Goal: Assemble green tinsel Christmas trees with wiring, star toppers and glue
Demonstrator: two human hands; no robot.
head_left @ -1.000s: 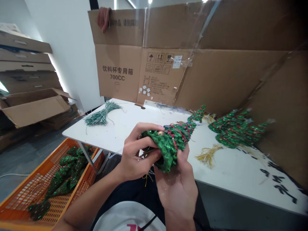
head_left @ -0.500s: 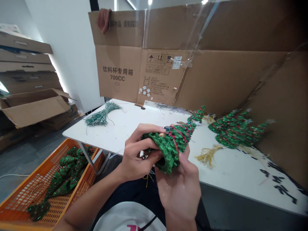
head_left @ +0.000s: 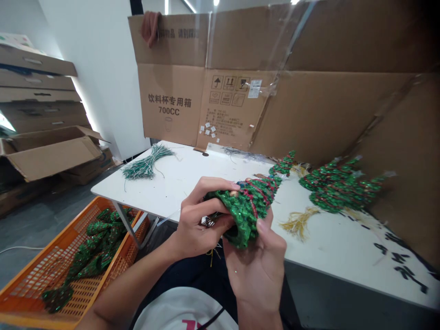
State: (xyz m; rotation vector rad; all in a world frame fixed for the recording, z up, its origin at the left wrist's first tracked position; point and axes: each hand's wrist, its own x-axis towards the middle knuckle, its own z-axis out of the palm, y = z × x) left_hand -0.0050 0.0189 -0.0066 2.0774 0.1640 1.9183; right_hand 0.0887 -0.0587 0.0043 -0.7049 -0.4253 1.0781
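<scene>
A small green glittery Christmas tree ornament (head_left: pixel 249 201), with red garland and gold and blue baubles, lies tilted between my hands, its hollow base facing me. My left hand (head_left: pixel 202 220) is closed on the base rim, with thumb and fingers at the opening. From below and the right, my right hand (head_left: pixel 259 256) grips the tree's side, thumb on the surface. What sits inside the hollow, by my left fingertips, I cannot make out. Just beyond the tip, another small tree (head_left: pixel 283 164) lies on the white table (head_left: pixel 178 176).
Several trees (head_left: pixel 340 185) lie at the table's right, near yellow tassel strings (head_left: pixel 299 222) and black pieces (head_left: pixel 400 259). A bundle of green wire ties (head_left: pixel 147 162) rests at left. An orange crate (head_left: pixel 30 284) holds more trees. Cardboard (head_left: pixel 172 82) walls the back edge.
The whole view has shifted very slightly. Both hands keep nearly the same hold on the tree.
</scene>
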